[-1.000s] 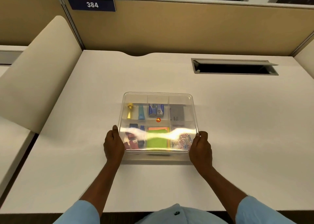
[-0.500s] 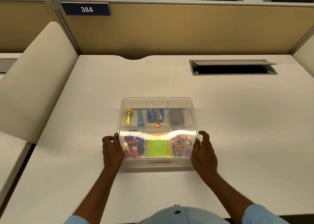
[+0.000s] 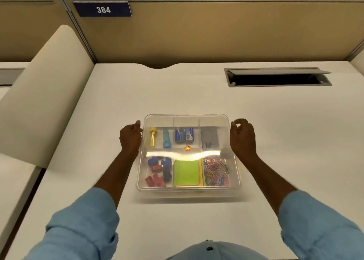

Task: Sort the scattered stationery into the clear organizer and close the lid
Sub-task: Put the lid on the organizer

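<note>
Both hands had been shifted from the near corners to the far ones, left hand and right hand loosely curled, apparently pressing the lid onto the clear organizer mid-desk.

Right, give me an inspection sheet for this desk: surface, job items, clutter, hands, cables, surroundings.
Surface: pale cream desk, bare around the box.
Job's things: clear plastic organizer with its transparent lid on; inside are a green sticky-note pad, coloured paper clips, red and blue binder clips, and blue staple boxes.
Clutter: nothing seen.
Grips: left hand at the box's left side, right hand at its right; contact cannot be confirmed.
Cables: nothing seen; open grey cable hatch.
Surroundings: tan partition with blue plate reading 384.
</note>
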### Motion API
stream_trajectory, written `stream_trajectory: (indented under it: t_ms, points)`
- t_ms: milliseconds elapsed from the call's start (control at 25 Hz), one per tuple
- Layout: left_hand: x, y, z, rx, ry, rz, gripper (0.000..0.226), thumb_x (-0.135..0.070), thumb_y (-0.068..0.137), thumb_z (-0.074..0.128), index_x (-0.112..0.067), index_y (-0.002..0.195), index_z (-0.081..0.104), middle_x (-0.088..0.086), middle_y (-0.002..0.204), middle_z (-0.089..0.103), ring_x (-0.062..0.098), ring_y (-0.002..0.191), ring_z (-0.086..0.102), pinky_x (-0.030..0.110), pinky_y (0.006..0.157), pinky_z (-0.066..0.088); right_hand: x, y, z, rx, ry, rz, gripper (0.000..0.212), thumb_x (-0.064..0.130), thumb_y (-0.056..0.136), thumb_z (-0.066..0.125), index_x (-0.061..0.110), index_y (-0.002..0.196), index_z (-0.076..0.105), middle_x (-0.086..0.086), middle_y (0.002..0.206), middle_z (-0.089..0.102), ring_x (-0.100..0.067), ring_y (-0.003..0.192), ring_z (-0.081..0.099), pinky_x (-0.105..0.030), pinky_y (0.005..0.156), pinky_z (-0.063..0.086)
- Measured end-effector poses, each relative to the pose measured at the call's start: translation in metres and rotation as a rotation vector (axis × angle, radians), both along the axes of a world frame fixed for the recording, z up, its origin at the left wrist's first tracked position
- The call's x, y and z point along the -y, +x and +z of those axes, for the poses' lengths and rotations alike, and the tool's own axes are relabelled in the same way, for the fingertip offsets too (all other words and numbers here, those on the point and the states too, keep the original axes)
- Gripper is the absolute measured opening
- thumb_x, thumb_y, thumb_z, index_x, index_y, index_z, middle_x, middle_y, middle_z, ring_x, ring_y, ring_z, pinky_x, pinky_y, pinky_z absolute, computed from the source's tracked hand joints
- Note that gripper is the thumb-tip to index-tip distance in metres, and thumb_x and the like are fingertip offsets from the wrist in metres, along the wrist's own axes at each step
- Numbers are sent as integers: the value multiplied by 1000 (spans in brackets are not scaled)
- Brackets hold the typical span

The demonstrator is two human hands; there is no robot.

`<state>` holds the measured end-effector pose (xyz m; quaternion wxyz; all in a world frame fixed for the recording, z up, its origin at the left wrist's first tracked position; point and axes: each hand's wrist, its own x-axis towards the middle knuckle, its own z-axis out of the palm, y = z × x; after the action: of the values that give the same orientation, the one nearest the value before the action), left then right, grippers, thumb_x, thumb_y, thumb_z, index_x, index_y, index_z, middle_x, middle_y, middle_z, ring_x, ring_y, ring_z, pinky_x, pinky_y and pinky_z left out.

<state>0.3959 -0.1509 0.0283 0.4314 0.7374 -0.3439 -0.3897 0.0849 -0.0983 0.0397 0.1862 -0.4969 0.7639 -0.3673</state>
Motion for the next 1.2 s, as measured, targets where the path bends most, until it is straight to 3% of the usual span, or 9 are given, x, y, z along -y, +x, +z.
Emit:
stream_trajectory:
  t_ms: [160, 360, 600, 720, 880, 1000, 1120, 1200]
  points:
    - [30, -7, -1, 86, -6, -37, 34, -34, 89, 59, -2, 79, 65, 13, 78, 62, 24, 75, 56, 32, 73, 45, 48, -9, -10, 18, 152, 61, 27, 19, 98, 41, 4, 115, 56, -26, 106, 60, -40, 98, 58, -43, 88, 47]
    - [42, -7, -6, -62, -24, -59, 34, -30, 85, 66, 3, 95, 69, 13, 85, 66, 21, 77, 58, 35, 79, 48, 63, -3, -24, 199, 166, -25, 33, 27, 100, 39, 3, 107, 61, -13, 102, 65, -23, 89, 57, -24, 74, 38]
    - [42, -10, -14, -61, -83, -60, 30, -30, 84, 67, 0, 90, 71, 2, 68, 62, 12, 64, 54, 27, 68, 44, 67, -2, -36, 334, 157, -144, 38, 38, 96, 47, 3, 97, 62, -5, 89, 61, -18, 82, 54, -26, 71, 38]
    - [46, -10, -17, -46, -74, -69, 31, -29, 85, 66, 0, 97, 71, -5, 71, 62, 4, 68, 55, 16, 65, 42, 68, -2, -38, 351, 130, -166, 32, 37, 95, 49, 6, 97, 59, 1, 84, 57, -15, 76, 52, -25, 68, 38]
    - [50, -8, -23, -48, -74, -73, 30, -27, 85, 66, -2, 99, 70, -7, 74, 63, 6, 75, 58, 14, 65, 41, 68, 0, -38, 357, 105, -138, 27, 35, 96, 47, 9, 101, 55, 11, 74, 50, -5, 64, 48, -17, 56, 37]
    - [51, -7, -28, -74, -68, -89, 28, -27, 86, 65, -4, 101, 69, -8, 77, 63, 12, 83, 58, 14, 67, 42, 67, 0, -38, 355, 99, -89, 25, 33, 98, 43, 11, 104, 54, 11, 75, 50, -4, 64, 47, -18, 57, 39]
    - [54, -6, -31, -86, -58, -119, 28, -28, 88, 62, -5, 103, 68, -8, 80, 62, 4, 77, 56, 14, 66, 41, 68, -1, -39, 370, 100, -51, 23, 32, 99, 40, 14, 100, 54, 11, 77, 52, -5, 67, 47, -21, 61, 40]
    - [56, -6, -33, -84, -59, -142, 29, -28, 89, 60, -4, 104, 67, -4, 85, 63, 7, 81, 56, 15, 69, 41, 69, -2, -40, 391, 104, -39, 21, 30, 99, 39, 17, 98, 56, 11, 81, 55, -7, 74, 50, -21, 65, 40]
